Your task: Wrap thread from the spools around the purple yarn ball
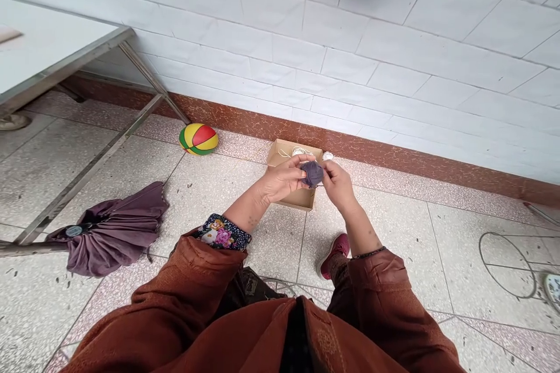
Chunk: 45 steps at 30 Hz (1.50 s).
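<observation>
My left hand (284, 179) has its fingers closed around a small dark purple ball of yarn (312, 174), held above an open cardboard box. At the ball's right edge, my right hand (338, 185) has its thumb and fingers pinched together on the yarn. A short dark strand shows just under the ball, but the fingertips cover most of what they grip. Below both hands, the cardboard box (284, 150) stands on the floor, with white string (298, 151) at its far end. A small white ball (327, 156) shows just beyond my right hand.
A red, yellow and green ball (199, 139) lies near the wall (297, 41). At left stands a metal-framed table (65, 58), with a folded purple umbrella (118, 230) beside its leg. A thin wire ring (507, 265) is on the speckled floor (385, 233) at right.
</observation>
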{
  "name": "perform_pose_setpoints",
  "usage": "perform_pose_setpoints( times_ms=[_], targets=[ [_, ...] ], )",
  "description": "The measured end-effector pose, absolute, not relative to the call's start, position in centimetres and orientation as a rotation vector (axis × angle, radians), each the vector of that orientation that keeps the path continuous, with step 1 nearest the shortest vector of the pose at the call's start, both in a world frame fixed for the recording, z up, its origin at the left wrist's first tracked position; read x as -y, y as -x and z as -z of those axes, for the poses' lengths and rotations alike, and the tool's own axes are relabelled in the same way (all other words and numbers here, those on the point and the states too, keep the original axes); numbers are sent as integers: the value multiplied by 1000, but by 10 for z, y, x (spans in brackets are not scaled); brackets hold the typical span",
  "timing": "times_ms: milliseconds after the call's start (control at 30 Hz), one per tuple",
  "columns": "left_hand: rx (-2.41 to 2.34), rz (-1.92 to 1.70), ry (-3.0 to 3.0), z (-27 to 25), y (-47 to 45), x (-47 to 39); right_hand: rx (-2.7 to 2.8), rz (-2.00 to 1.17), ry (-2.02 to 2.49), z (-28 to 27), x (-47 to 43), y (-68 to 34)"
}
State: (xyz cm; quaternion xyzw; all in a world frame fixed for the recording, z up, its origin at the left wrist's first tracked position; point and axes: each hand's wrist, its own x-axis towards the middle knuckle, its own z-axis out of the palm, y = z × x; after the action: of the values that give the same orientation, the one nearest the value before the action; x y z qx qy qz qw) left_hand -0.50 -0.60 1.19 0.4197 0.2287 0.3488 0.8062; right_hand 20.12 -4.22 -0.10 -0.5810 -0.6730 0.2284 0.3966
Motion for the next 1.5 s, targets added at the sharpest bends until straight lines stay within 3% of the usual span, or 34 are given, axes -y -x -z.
perform_pose_setpoints(
  times_ms=[233,500,767,1033,1300,1500],
  targets=[
    [-687,-983,-721,-9,8,-8,2044,-607,1320,6,56,-192],
    [-852,-802,-1057,-10,2,3,1905,-536,1201,-18,55,-204],
    [-501,-630,-833,-4,-1,7,1676,-522,1348,-6,44,-207],
    [-566,-844,-653,-1,3,-6,1862,-623,1335,8,49,-199],
    [-794,-751,-1092,-1,5,-2,1836,-769,1105,-27,58,-207],
    [-495,-573,-1083,1,1,10,1675,-735,1237,-19,48,-206]
  ],
)
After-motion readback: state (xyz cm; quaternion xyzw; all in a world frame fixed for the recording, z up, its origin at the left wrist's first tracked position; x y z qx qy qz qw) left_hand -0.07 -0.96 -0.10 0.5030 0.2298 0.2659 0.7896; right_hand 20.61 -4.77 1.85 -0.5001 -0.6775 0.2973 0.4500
